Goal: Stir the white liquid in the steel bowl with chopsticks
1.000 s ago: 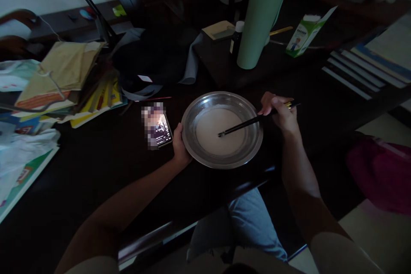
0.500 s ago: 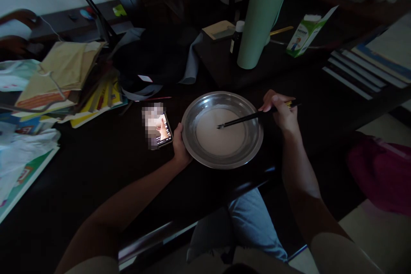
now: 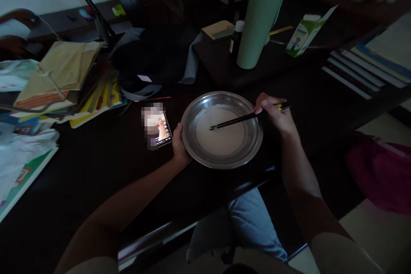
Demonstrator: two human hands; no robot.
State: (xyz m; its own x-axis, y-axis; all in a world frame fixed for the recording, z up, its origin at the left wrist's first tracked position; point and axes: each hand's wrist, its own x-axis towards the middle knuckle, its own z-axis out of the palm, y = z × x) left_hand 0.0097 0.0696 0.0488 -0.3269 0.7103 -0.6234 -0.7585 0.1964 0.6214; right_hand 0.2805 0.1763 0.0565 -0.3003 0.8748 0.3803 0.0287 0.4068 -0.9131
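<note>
A round metal basin [image 3: 221,163] stands on the dark table, with a pale, milky mixture [image 3: 223,141] in its bottom. My left hand [image 3: 180,143] grips the basin's left rim, thumb on top and the other fingers hidden beneath. In my right hand [image 3: 274,112], above the basin's right rim, is a pair of dark chopsticks [image 3: 239,119] with gold-coloured ends. They slant down to the left, and their tips are at the mixture near the middle of the basin. A lit phone [image 3: 163,130] lies just left of my left hand, partly blurred out.
Behind the basin stand a tall green flask [image 3: 261,17], a dark bottle [image 3: 236,38] and a green-white carton [image 3: 302,36]. Books [image 3: 362,68] are stacked at right. Papers and envelopes [image 3: 64,68] pile up at left, beside a black bag [image 3: 154,55].
My right hand has moved slightly left with the chopsticks, and their tips have shifted left across the mixture. My left hand and the basin have stayed almost in place.
</note>
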